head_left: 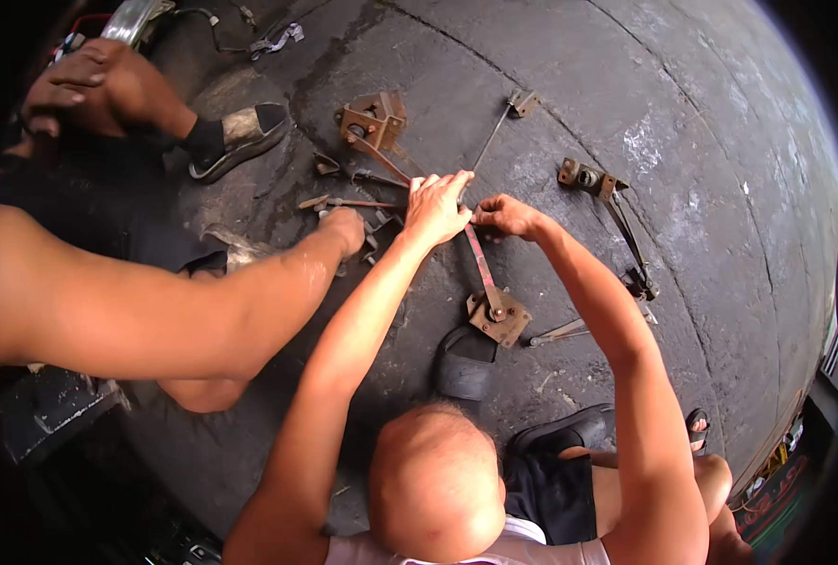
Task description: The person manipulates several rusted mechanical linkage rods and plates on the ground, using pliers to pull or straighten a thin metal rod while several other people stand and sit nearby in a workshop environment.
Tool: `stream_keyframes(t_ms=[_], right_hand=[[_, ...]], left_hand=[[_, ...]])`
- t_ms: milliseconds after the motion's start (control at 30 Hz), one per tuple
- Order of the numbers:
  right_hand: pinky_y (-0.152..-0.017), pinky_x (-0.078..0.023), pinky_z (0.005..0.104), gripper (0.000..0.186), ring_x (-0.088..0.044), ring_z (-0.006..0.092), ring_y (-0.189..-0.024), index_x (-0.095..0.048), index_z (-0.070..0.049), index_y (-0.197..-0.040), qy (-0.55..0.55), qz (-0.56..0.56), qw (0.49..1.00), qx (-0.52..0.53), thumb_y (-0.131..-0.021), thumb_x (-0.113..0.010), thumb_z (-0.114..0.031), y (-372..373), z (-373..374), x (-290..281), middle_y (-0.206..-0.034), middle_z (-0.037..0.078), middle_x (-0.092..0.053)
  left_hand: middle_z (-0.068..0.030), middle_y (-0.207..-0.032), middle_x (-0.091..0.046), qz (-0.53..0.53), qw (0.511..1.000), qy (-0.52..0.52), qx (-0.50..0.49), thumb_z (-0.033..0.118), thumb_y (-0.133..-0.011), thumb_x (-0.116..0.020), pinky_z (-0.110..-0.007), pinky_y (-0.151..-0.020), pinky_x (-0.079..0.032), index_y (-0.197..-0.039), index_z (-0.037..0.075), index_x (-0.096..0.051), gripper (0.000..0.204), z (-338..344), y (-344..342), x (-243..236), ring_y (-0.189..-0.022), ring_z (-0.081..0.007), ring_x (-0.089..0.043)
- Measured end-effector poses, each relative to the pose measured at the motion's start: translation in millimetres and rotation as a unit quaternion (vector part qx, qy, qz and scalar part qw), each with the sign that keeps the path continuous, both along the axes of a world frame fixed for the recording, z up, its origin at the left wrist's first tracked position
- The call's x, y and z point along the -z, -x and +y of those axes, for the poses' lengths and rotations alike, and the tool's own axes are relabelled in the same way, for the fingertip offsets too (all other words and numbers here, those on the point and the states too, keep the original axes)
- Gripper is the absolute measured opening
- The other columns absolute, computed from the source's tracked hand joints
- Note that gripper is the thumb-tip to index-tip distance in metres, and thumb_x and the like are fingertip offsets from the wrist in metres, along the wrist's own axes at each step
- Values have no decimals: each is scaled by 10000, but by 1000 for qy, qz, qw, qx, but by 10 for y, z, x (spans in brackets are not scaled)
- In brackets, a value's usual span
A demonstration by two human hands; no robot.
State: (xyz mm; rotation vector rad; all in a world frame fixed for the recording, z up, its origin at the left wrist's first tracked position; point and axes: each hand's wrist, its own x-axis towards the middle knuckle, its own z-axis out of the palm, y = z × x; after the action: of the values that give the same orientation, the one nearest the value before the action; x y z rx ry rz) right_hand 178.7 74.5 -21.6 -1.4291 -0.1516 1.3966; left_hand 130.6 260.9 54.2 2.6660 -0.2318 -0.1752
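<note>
While both forearms reach up from the lower edge, well apart at the elbows, the hands converge over one spot on the dark floor [419, 56]. Left hand [435, 209]: back up, arm nearly straight, fingers rather straight, pointing up and right, thumb toward the right hand. It covers the inner end of the reddish bar [480, 262]; underside hidden, can't tell if it grips anything. Right hand [510, 217]: elbow bent outward, wrist turned in, fingers curled toward the thumb, just beside the left hand. Fingertip gap hidden, so can't tell whether it's pinching something or just touching.

Reddish bar runs from under the hands toward the lower edge, outer end bolted to a rusty plate [510, 323]. Rusty bracket [372, 118] sits up-left; a thin rod [491, 137] runs up-right to a small bracket [523, 103]. Dark linkage [630, 235] lies well right, apart from both hands. Co-worker's hand [346, 231], separate from this pair, is low at the left among loose metal parts; its hold is unclear.
</note>
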Motion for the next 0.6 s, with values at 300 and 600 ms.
stream_keyframes(t_ms=[300,600], right_hand=[[-485,-359,254,129,-472,80,-616,-576,-139,-929,2,136,972,192,-999,-601,-245,401,131,-221,-779,-46,-549],[-593,-484,338,181,-544,116,-726,-624,-109,-816,33,37,997,61,-909,-662,-259,71,56,-187,-677,-17,-523]], left_hand=[[-143,-1014,-712,148,981,97,-74,50,-813,-643,-512,-913,-482,-1271,79,-400,519,-62,-277,198,-1000,-386,-678],[-166,-1041,-708,140,982,127,-13,48,-857,-600,-524,-921,-497,-1312,57,-372,508,29,-277,208,-1100,-410,-645]])
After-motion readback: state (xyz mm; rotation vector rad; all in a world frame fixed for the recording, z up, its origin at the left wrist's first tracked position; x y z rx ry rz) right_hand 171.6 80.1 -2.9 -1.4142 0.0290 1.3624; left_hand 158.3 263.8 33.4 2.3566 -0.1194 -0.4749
